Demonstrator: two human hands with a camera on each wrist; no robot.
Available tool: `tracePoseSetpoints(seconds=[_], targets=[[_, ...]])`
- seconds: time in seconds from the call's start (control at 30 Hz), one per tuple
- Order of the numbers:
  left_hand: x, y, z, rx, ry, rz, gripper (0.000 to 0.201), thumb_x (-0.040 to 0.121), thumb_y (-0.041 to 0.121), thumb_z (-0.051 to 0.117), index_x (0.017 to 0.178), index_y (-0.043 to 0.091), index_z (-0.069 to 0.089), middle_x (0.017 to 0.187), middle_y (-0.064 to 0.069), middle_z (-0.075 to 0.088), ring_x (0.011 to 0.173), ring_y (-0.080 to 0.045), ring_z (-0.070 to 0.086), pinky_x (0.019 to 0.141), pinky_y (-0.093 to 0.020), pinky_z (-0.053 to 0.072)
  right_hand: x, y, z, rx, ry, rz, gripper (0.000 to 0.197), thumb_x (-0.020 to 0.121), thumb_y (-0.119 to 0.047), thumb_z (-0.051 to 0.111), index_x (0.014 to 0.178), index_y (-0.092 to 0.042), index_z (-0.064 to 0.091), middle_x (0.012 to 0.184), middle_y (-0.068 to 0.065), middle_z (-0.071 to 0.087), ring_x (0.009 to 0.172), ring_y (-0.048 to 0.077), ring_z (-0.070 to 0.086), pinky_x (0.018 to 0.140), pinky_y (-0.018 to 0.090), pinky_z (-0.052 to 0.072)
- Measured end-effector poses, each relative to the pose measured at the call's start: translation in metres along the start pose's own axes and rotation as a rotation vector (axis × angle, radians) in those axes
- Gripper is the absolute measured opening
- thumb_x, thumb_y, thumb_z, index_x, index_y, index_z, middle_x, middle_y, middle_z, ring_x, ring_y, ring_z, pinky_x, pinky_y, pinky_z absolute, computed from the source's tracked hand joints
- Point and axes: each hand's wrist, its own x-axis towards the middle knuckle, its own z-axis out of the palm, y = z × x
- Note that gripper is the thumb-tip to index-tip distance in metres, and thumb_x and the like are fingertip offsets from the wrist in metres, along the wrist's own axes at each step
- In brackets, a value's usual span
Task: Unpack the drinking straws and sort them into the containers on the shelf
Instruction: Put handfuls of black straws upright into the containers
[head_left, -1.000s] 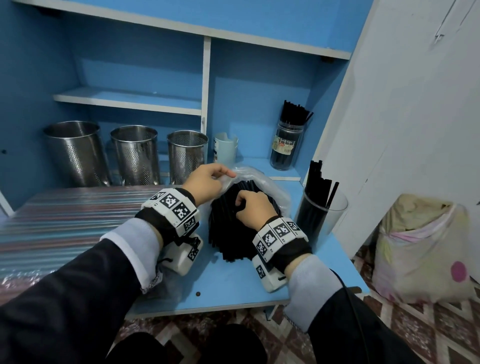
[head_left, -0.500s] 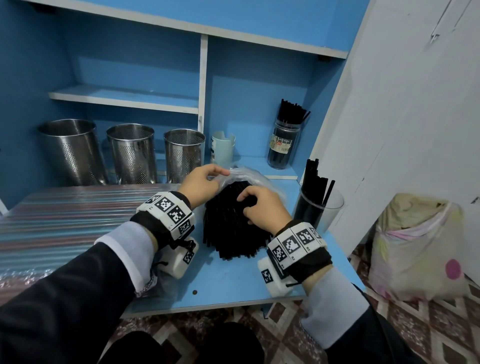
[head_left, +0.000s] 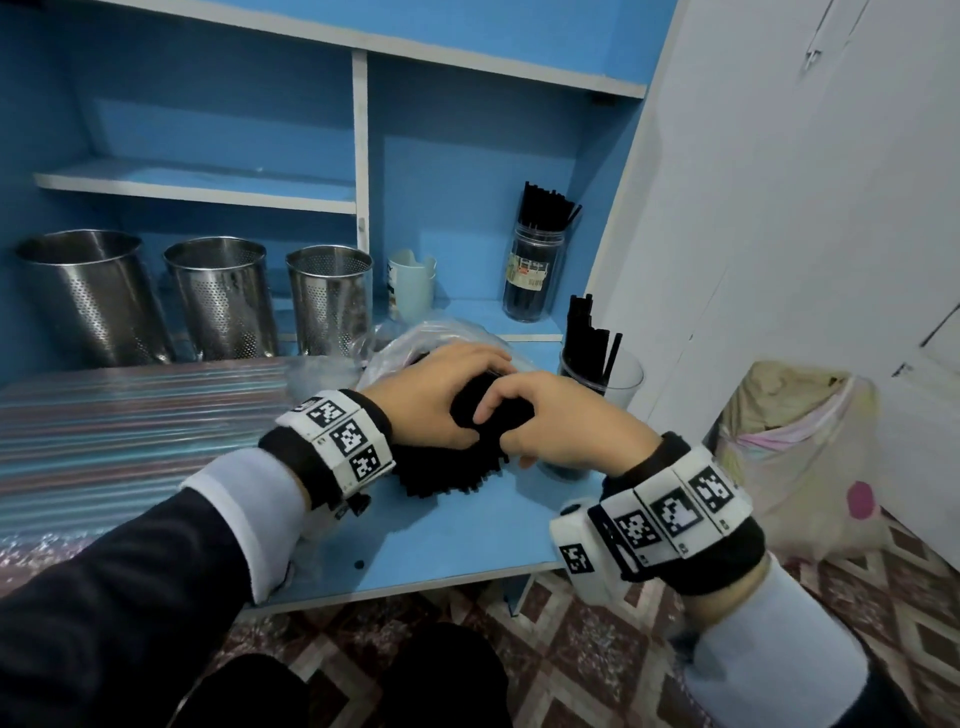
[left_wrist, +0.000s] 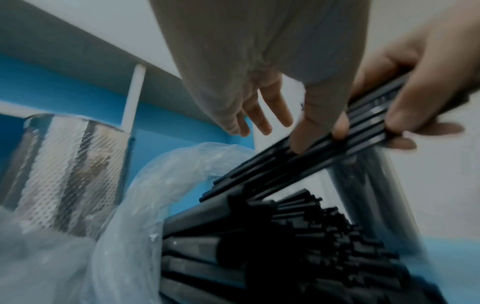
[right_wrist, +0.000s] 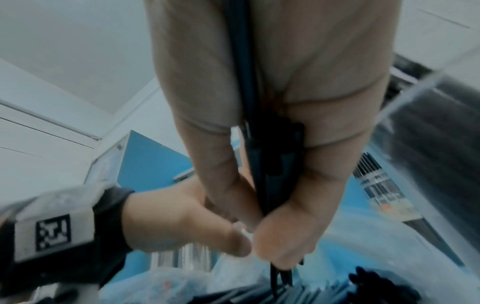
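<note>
A heap of black straws (head_left: 452, 470) (left_wrist: 285, 246) lies on the blue table, half inside a clear plastic bag (head_left: 410, 340) (left_wrist: 155, 195). My right hand (head_left: 550, 421) (right_wrist: 272, 205) (left_wrist: 415, 107) grips a small bunch of straws (left_wrist: 363, 125) (right_wrist: 270, 164) lifted just above the heap. My left hand (head_left: 436, 400) (left_wrist: 283, 131) is right beside it, fingers spread and loose, its thumb touching the lifted bunch. Three perforated steel canisters (head_left: 93, 296) (head_left: 223, 296) (head_left: 330, 299) stand at the back left. A glass jar (head_left: 532, 275) and a clear cup (head_left: 602, 374) hold black straws.
A pale mug (head_left: 410, 286) stands between the canisters and the jar. A striped shiny mat (head_left: 130, 415) covers the table's left part. The table's front edge (head_left: 415, 582) is near my wrists. A white cabinet stands at the right, with a stuffed bag (head_left: 795, 452) on the floor.
My right hand closed round a bunch of straws and lifted it off the heap. My left hand left the bag's rim and came onto the straws next to the right hand.
</note>
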Motion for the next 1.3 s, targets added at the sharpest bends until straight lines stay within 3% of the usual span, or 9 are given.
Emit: tracePoseSetpoints(seconds=[0.17, 0.33, 0.47, 0.73, 0.83, 1.0, 1.17, 1.23, 1.3], targets=[[0.005, 0.014, 0.012, -0.111, 0.072, -0.005, 0.039, 0.070, 0.020, 0.082, 0.106, 0.019, 0.067, 0.101, 0.004, 0.072, 0.096, -0.011, 0.065, 0.084, -0.020, 0.048, -0.029, -0.009, -0.018, -0.021, 0.013, -0.077, 0.049, 0.081, -0.009, 0.068, 0.122, -0.036, 0.062, 0.108, -0.007, 0.066, 0.081, 0.009, 0.065, 0.081, 0.026, 0.055], [0.007, 0.032, 0.014, -0.384, 0.165, -0.147, 0.017, 0.079, 0.029, 0.080, 0.085, 0.031, 0.064, 0.080, 0.008, 0.068, 0.076, -0.005, 0.062, 0.076, -0.030, 0.052, -0.052, -0.016, -0.038, 0.026, 0.462, -0.223, 0.055, 0.080, -0.031, 0.076, 0.131, -0.031, 0.055, 0.114, -0.007, 0.055, 0.101, 0.006, 0.054, 0.085, 0.010, 0.039], [0.012, 0.054, 0.022, -0.614, 0.122, -0.252, 0.037, 0.080, 0.033, 0.081, 0.071, 0.010, 0.053, 0.065, 0.001, 0.053, 0.060, -0.012, 0.050, 0.062, -0.029, 0.042, -0.056, -0.027, -0.041, 0.113, 0.748, -0.407, 0.034, 0.091, -0.025, 0.064, 0.125, -0.022, 0.058, 0.116, -0.009, 0.054, 0.107, 0.001, 0.050, 0.093, 0.014, 0.040], [0.004, 0.062, 0.056, -0.870, 0.106, -0.323, 0.041, 0.081, 0.005, 0.078, 0.102, -0.021, 0.055, 0.106, -0.043, 0.056, 0.090, -0.025, 0.057, 0.096, -0.056, 0.046, -0.034, -0.013, -0.014, 0.046, 0.543, -0.242, 0.044, 0.096, -0.050, 0.050, 0.131, -0.025, 0.055, 0.119, 0.002, 0.048, 0.118, 0.018, 0.048, 0.107, 0.032, 0.036], [0.004, 0.054, 0.062, -0.863, 0.125, -0.355, 0.034, 0.080, -0.001, 0.076, 0.101, -0.020, 0.058, 0.102, -0.038, 0.062, 0.089, -0.022, 0.061, 0.090, -0.043, 0.053, -0.029, -0.007, -0.007, -0.084, 0.503, -0.250, 0.043, 0.095, -0.035, 0.058, 0.134, -0.021, 0.050, 0.120, 0.003, 0.051, 0.113, 0.016, 0.050, 0.099, 0.031, 0.040], [0.005, 0.047, 0.066, -0.899, 0.074, -0.426, 0.015, 0.082, 0.000, 0.074, 0.096, 0.002, 0.070, 0.083, 0.003, 0.074, 0.081, -0.002, 0.068, 0.073, -0.014, 0.053, -0.023, -0.005, 0.002, -0.063, 0.507, -0.299, 0.045, 0.097, -0.009, 0.050, 0.140, -0.012, 0.041, 0.129, 0.010, 0.047, 0.112, 0.021, 0.050, 0.094, 0.025, 0.038], [0.003, 0.048, 0.070, -0.851, 0.074, -0.416, 0.027, 0.084, 0.001, 0.072, 0.109, -0.003, 0.064, 0.100, -0.016, 0.071, 0.093, -0.013, 0.066, 0.086, -0.030, 0.055, -0.020, -0.001, 0.003, -0.073, 0.491, -0.235, 0.035, 0.098, -0.026, 0.052, 0.132, -0.018, 0.057, 0.122, 0.003, 0.057, 0.114, 0.016, 0.052, 0.098, 0.025, 0.038], [0.004, 0.051, 0.071, -0.810, 0.097, -0.423, 0.004, 0.088, 0.008, 0.069, 0.090, 0.006, 0.066, 0.080, -0.002, 0.069, 0.076, -0.003, 0.062, 0.073, -0.021, 0.054, -0.021, -0.002, 0.001, -0.077, 0.543, -0.253, 0.042, 0.095, -0.032, 0.059, 0.135, -0.018, 0.056, 0.121, 0.003, 0.058, 0.114, 0.013, 0.052, 0.099, 0.021, 0.036], [0.004, 0.054, 0.069, -0.738, 0.149, -0.405, 0.015, 0.092, 0.016, 0.065, 0.077, 0.018, 0.063, 0.065, 0.012, 0.063, 0.064, 0.001, 0.057, 0.062, -0.016, 0.047, -0.024, -0.001, -0.003, 0.039, 0.579, -0.285, 0.064, 0.087, -0.036, 0.071, 0.142, -0.017, 0.045, 0.125, 0.001, 0.053, 0.114, 0.012, 0.052, 0.100, 0.020, 0.038]])
